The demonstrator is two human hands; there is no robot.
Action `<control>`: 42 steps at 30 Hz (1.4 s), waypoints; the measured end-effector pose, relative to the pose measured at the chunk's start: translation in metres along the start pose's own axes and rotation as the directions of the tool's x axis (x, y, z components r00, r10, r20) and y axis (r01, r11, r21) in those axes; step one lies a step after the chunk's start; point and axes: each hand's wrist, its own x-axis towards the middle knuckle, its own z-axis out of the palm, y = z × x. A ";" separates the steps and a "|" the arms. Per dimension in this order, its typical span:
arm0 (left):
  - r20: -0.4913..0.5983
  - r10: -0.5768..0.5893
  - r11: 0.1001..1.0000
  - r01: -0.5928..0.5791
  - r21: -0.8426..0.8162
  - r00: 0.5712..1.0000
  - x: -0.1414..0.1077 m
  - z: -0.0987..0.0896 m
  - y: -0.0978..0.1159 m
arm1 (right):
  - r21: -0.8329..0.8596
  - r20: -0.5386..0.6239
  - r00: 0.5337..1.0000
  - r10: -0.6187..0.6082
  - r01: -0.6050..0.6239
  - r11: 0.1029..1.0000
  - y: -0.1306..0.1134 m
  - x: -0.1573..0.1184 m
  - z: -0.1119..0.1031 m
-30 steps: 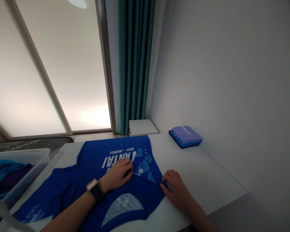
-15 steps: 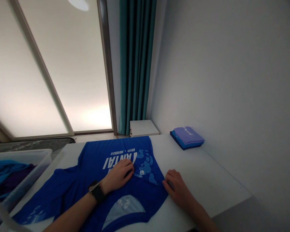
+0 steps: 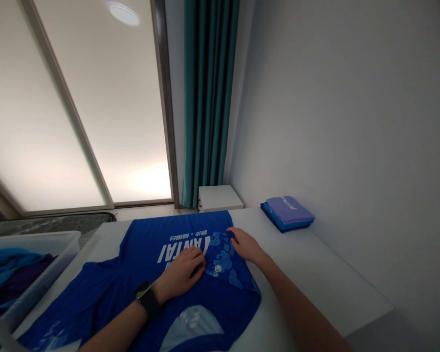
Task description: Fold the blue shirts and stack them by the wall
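Note:
A blue T-shirt (image 3: 139,266) with white lettering and a light-blue print lies spread on the white table, its neckline toward me. Its right side is folded over, with the printed part uppermost. My left hand (image 3: 185,271), wearing a black watch, rests palm down on the lettering. Its fingers are bent, the thumb apart from them, and the tips press on the cloth. At the shirt's right edge, close to the far hem, my right hand (image 3: 245,244) pinches the fabric between thumb and fingers.
A stack of folded clothes (image 3: 288,214), purple on top, lies on the white table (image 3: 308,274) by the wall. A clear plastic bin (image 3: 71,242) with blue and purple clothes stands at left. A white cabinet (image 3: 220,196) and green curtain (image 3: 209,107) are beyond the table.
My right hand has moved away from me along the shirt's right edge, from near the sleeve toward the hem. My left hand stays on the lettering.

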 end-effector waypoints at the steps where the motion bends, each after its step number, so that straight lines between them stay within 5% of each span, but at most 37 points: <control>1: 0.001 -0.003 1.000 0.003 0.002 1.000 0.000 0.000 0.000 | -0.055 0.004 1.000 0.029 -0.029 0.998 -0.001 0.004 0.002; 8: 0.006 -0.029 0.999 0.029 -0.031 1.000 -0.001 -0.001 0.003 | -0.163 -0.042 0.990 0.131 -0.136 0.977 -0.009 0.008 0.012; 13: 0.010 -0.186 0.944 0.182 -0.275 0.982 0.010 -0.009 -0.004 | -0.188 -0.049 0.991 0.121 -0.128 0.974 -0.007 0.007 0.014; 19: -0.044 -0.094 0.993 0.090 -0.078 0.995 0.068 -0.011 -0.029 | -0.178 -0.062 0.992 0.113 -0.122 0.976 -0.006 0.009 0.014; 25: -0.024 -0.045 0.997 0.047 0.054 0.999 0.119 0.019 -0.038 | -0.155 -0.066 0.989 0.131 -0.140 0.978 -0.006 0.009 0.012; 31: -0.026 -0.096 0.995 0.096 -0.011 0.995 0.121 0.038 -0.039 | -0.147 -0.092 0.981 0.171 -0.183 0.972 -0.007 0.010 0.015; 42: -0.075 -0.136 0.929 0.101 -0.356 0.988 0.116 0.043 -0.039 | -0.089 -0.182 0.970 0.163 -0.181 0.979 0.001 0.013 0.017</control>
